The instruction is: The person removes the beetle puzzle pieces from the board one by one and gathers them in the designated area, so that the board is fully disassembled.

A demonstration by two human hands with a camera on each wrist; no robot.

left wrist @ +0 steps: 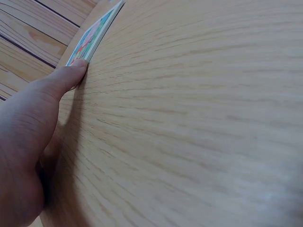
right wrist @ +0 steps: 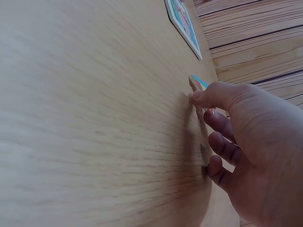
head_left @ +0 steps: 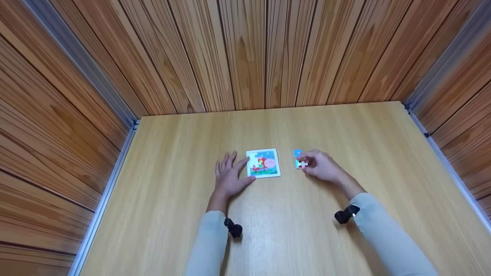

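Note:
A square picture puzzle (head_left: 263, 163) with a white rim lies flat on the table, showing a pink cartoon figure in red. At its left side rests my left hand (head_left: 230, 179), fingers spread and thumb on the lower left corner. The left wrist view shows that thumb (left wrist: 71, 75) on the rim. To the right of the puzzle, my right hand (head_left: 321, 165) pinches a small puzzle piece (head_left: 301, 164) between thumb and fingers. In the right wrist view this piece (right wrist: 198, 84) is tilted up, partly hidden by the thumb. A blue puzzle piece (head_left: 297, 153) lies just beyond it.
The pale wooden table (head_left: 176, 153) is bordered by metal rails (head_left: 105, 191) at both sides. Wood-plank walls (head_left: 245, 57) stand behind it and to the left and right. A small black camera sits on each wrist.

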